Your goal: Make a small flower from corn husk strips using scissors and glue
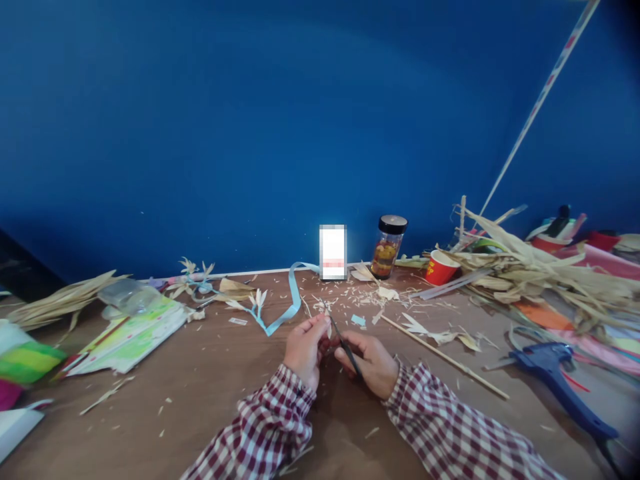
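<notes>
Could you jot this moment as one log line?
Left hand: pinching small pale piece | right hand: holding slim dark tool | nearby: flat light-blue ribbon, blue plastic glue gun

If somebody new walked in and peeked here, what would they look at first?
Probably the big blue wall, which fills the upper half. Next, low in the middle, come the checked sleeves, with the left hand pinching a pale piece and the right hand holding a dark tool. Over on the right, a messy heap of dry husks and a blue glue gun might catch the eye too.
</notes>
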{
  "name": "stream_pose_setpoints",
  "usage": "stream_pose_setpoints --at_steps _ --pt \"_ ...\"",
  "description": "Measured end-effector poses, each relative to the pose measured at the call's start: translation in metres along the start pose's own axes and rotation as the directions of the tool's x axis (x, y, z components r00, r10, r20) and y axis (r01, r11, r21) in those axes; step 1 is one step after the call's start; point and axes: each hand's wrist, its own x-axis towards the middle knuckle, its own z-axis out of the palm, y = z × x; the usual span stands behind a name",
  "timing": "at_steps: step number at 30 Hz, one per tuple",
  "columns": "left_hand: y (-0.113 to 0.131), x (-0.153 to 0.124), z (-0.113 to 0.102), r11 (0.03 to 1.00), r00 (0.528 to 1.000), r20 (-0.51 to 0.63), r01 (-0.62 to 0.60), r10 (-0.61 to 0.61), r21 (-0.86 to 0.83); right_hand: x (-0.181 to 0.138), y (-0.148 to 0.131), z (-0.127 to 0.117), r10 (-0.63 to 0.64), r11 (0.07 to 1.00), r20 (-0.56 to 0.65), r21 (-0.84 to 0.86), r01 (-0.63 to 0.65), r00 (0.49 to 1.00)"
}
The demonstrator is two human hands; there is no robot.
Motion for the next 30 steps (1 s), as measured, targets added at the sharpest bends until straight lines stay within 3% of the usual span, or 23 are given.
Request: stream_pose_setpoints --at_steps 30 --pt "0.0012 -0.0003 -0.0004 1.000 1.000 -0.004 -0.004 0.004 0.023 -0.0006 0.0054 -0.0019 -0.022 0.997 -0.022 -0.069 0.021 1.000"
